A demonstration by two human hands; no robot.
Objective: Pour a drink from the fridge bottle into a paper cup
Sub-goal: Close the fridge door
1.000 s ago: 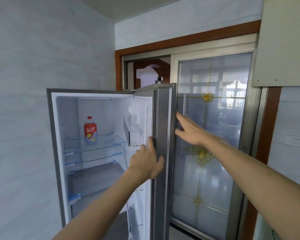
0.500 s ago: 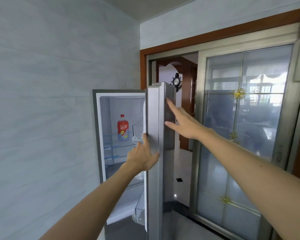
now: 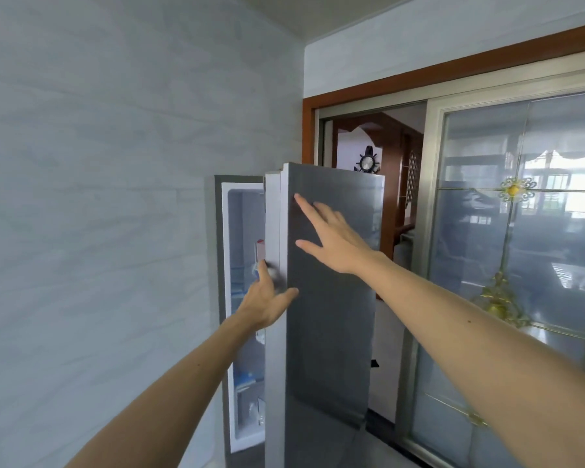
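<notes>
Filling most of my left view is the pale grey tiled wall [image 3: 98,197], with the silver fridge [image 3: 221,298] standing against it and a sliding glass door [image 3: 520,265] with gold ornaments off to my right. Through the open doorway behind the fridge I can make out a small wheel-shaped wall clock [image 3: 368,162].

I see the fridge door [image 3: 331,298] swung most of the way across the opening, leaving only a narrow slit of white interior visible. My right hand [image 3: 331,238] lies flat on the door's outer steel face, fingers spread, gripping nothing. My left hand [image 3: 267,304] is at the door's free edge, thumb on the outer face and fingers wrapped round the edge toward the inside.

The drink bottle [image 3: 260,251] stays inside the fridge on an upper shelf; only a thin sliver with its red cap shows in the gap, just above my left hand's fingertips and well left of my right hand. Its label is hidden, so I can read no writing.
</notes>
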